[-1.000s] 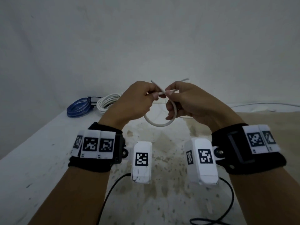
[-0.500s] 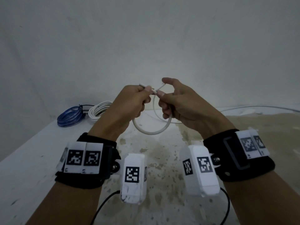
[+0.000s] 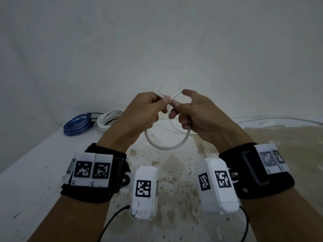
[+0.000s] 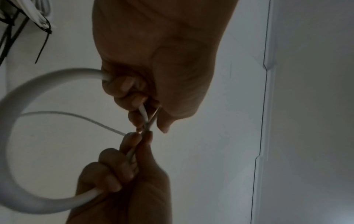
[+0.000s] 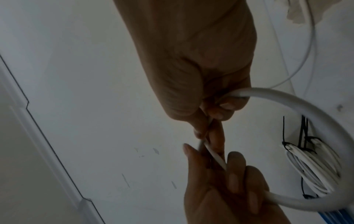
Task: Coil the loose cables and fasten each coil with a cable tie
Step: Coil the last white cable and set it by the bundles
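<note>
Both hands are up over the desk, left hand and right hand fingertip to fingertip, each pinching one crossing end of the white cable while the lower fingers curl round its loop. That loop hangs in the air between the wrists, clear of the stained desk. Back left on the desk lie a blue cable coil and a white cable coil, side by side, black cable ties around them.
</note>
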The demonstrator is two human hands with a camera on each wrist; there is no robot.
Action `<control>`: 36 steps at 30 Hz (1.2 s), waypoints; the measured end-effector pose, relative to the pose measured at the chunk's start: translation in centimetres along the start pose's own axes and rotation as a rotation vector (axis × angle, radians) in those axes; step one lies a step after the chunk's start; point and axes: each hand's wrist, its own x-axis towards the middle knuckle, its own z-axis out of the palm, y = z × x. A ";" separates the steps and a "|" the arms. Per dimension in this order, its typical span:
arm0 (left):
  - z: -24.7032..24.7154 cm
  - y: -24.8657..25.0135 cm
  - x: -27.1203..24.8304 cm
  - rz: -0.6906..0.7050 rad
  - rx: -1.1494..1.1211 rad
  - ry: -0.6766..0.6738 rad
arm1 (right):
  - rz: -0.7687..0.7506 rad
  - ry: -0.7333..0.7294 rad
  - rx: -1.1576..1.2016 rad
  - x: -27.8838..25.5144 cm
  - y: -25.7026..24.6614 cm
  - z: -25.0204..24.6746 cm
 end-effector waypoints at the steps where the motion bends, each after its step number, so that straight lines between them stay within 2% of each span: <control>1: 0.2 -0.2 0.1 0.020 0.028 0.047 | 0.005 -0.015 -0.016 0.0 0.0 0.1; 8: 0.7 -1.1 0.6 0.023 -0.060 0.229 | -0.039 0.006 -0.022 -0.1 -0.1 0.5; 13: 0.2 -1.3 0.7 0.005 -0.086 0.168 | -0.004 -0.008 -0.035 -0.2 -0.2 0.2; 15: -0.1 -1.3 0.7 0.004 -0.073 0.158 | -0.015 0.055 -0.105 0.0 -0.1 0.3; 16: -0.2 -1.2 0.7 0.008 -0.055 0.155 | -0.078 0.128 -0.193 0.1 0.1 0.2; 18: -0.6 -1.1 0.7 0.015 -0.001 0.138 | -0.339 0.284 -0.521 0.6 0.4 0.0; 19: -0.8 -1.1 0.7 0.020 0.016 0.125 | -0.465 0.283 -0.684 0.7 0.4 0.0; 21: -1.0 -1.0 0.6 0.036 0.018 0.114 | -0.557 0.170 -0.870 0.9 0.4 0.1; 23: -0.8 -1.1 0.6 0.052 0.037 0.143 | -0.505 0.117 -0.909 0.7 0.2 0.2; 29: 0.3 -1.1 0.6 0.117 0.106 0.279 | -0.438 0.138 -0.772 0.5 -0.4 -0.5; 32: 0.3 -1.1 0.7 0.126 0.138 0.335 | -0.314 0.021 -0.617 0.1 -0.8 -0.8; 36: 0.8 -1.1 0.6 0.147 0.143 0.330 | -0.280 -0.003 -0.715 0.0 -0.8 -0.9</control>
